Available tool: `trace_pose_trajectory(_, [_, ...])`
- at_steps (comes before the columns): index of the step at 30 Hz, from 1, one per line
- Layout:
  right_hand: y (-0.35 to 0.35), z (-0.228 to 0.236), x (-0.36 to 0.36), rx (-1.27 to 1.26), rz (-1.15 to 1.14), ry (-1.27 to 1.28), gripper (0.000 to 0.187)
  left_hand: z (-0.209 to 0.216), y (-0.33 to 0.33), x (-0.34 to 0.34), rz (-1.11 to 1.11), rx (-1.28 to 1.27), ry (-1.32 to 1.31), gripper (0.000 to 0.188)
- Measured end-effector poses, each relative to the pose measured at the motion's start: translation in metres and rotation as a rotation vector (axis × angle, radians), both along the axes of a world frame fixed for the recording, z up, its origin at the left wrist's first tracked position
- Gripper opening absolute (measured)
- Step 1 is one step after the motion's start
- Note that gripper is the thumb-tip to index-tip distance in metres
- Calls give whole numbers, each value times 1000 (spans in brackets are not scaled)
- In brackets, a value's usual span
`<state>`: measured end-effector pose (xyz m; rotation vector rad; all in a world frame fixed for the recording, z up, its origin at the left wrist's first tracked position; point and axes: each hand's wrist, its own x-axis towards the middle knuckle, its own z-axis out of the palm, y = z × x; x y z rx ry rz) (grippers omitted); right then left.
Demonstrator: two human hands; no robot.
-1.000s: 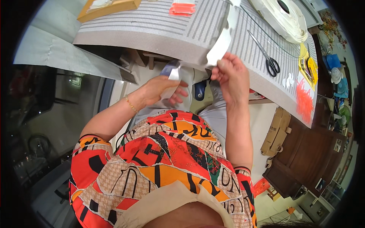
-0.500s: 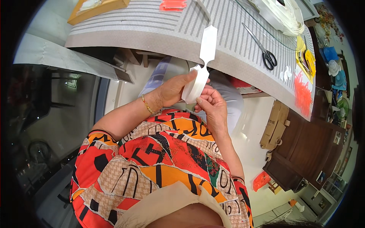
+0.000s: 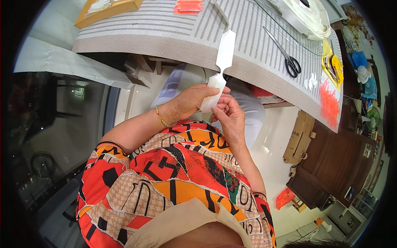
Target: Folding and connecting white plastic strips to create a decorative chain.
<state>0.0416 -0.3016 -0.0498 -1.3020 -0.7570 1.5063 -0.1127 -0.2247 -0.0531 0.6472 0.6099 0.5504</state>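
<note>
A long white strip (image 3: 226,48) with wide panels and narrow necks between them runs from the table down into my hands. Its near end lies folded over between my fingers, in front of my lap. My left hand (image 3: 193,98) is closed on this folded part from the left, thumb lying flat across its face. At the lower right edge, my right hand (image 3: 230,115) pinches the strip between thumb and fingers. Some of the fingers of both hands are hidden behind the strip.
On the striped tablecloth (image 3: 157,43) lie black-handled scissors (image 3: 287,57), white scraps (image 3: 310,82), a red fringed bundle (image 3: 329,105) and red strips (image 3: 188,6). A white coil (image 3: 308,18) sits at the far right, near a yellow tool (image 3: 337,69). A wooden tray (image 3: 108,12) stands far left.
The folded near end of the strip has been pressed flatter, its layers now closer together. My left thumb has moved down and across its face. My right hand has hardly moved.
</note>
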Motion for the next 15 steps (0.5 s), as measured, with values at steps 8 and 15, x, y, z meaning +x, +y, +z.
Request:
trace_pose_trajectory(8, [5,3,6,-1,65,-152,18,18,-3,1,-2,73,24,41])
trace_pose_trajectory(15, [9,15,2,-34,184,76,14,34,8,-7,-96,20,16,38])
